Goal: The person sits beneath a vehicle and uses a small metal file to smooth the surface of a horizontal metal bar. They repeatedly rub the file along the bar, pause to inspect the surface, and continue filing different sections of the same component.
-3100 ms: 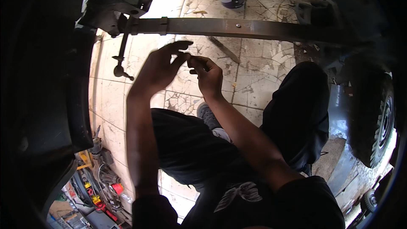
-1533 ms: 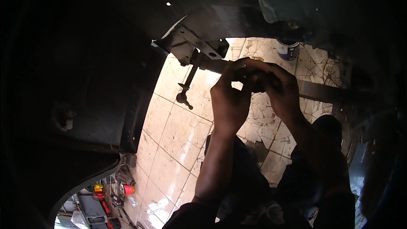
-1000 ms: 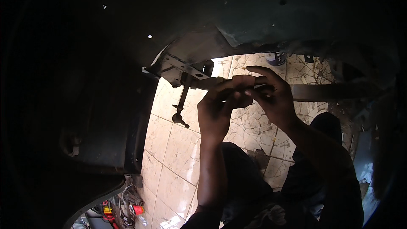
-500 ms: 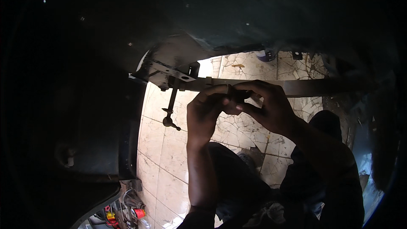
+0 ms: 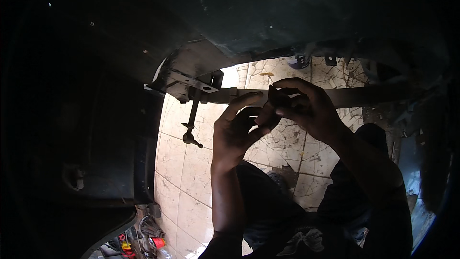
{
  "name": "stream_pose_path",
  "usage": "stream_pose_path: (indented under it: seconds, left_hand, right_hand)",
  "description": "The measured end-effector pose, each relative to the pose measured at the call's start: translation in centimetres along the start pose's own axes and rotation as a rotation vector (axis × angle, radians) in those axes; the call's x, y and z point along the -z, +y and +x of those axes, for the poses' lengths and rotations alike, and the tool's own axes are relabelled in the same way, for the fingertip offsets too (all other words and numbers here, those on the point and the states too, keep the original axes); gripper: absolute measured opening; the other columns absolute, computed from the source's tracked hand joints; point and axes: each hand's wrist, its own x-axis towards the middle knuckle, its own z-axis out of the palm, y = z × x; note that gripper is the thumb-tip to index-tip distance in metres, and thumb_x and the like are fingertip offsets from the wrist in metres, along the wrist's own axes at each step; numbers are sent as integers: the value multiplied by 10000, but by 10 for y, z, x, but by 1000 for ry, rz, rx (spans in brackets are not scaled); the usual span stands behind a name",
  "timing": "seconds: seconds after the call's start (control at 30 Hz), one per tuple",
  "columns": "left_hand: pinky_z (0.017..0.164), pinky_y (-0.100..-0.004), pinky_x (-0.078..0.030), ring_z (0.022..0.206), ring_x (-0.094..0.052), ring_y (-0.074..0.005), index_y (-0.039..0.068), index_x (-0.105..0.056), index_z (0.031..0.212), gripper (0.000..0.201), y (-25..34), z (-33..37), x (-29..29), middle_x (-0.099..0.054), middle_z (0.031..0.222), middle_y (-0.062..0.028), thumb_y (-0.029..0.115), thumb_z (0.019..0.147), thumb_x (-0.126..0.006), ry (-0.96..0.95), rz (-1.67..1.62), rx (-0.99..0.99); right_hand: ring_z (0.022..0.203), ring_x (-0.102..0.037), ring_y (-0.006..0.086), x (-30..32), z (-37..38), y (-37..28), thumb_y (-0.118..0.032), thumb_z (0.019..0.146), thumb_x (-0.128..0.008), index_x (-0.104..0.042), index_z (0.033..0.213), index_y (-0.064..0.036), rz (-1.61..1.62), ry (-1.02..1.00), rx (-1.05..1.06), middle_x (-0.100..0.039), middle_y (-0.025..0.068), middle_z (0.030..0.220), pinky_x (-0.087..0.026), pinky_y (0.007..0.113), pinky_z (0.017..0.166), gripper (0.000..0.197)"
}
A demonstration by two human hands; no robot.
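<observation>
Grasping a small brownish piece (image 5: pixel 269 111) in the right hand (image 5: pixel 315 114) before the metal bar (image 5: pixel 350 98), cannot tell the grip of the left hand (image 5: pixel 232 136).

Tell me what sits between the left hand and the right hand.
In the head view, a small brownish piece sits between them, gripped by the right hand; whether the left hand also touches it is unclear.

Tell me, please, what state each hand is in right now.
Left hand: open, thumb and fingers parted; whether it touches the brown piece cannot be told.
Right hand: closed, holding the brown piece in its grip.
</observation>
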Motion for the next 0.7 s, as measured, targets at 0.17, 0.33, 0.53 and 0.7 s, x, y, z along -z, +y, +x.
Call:
stream_pose_path:
  seconds: [0.17,0.33,0.53,0.7]
  left_hand:
    - [981,-404,-636,1150,-713,-246,-25,-640,1394,529,-14,-4,16,-711,1251,-164,-205,902,-711,26,-45,11]
    - [944,-395,-645,1081,-733,-235,-22,-649,1381,523,-15,-4,15,-731,1192,-154,-205,895,-715,4,-78,10]
    - [927,-362,-656,1024,-744,-195,-31,-646,1382,530,-8,-6,9,-740,1183,-147,-198,888,-735,-3,4,14]
    - [930,-365,-664,1039,-757,-210,-38,-644,1376,546,-8,-7,6,-722,1224,-142,-206,869,-756,22,-45,21]
  right_hand:
    - [1151,-758,297,5,-3,-13,-125,889,-887,-606,1363,-70,-59,-64,-137,-710,173,1287,-629,415,973,554]
    - [1288,-681,302,-2,-8,-15,-176,826,-941,-633,1390,-95,-401,-14,337,-636,143,1409,-607,439,1030,648]
    - [947,-802,227,-5,-8,-22,-175,900,-869,-741,1304,-116,-285,-92,358,-805,86,1075,-649,350,847,428]
    - [837,-809,201,-2,-12,-19,-194,901,-863,-785,1252,-110,-457,-54,362,-825,78,1005,-646,338,772,369]
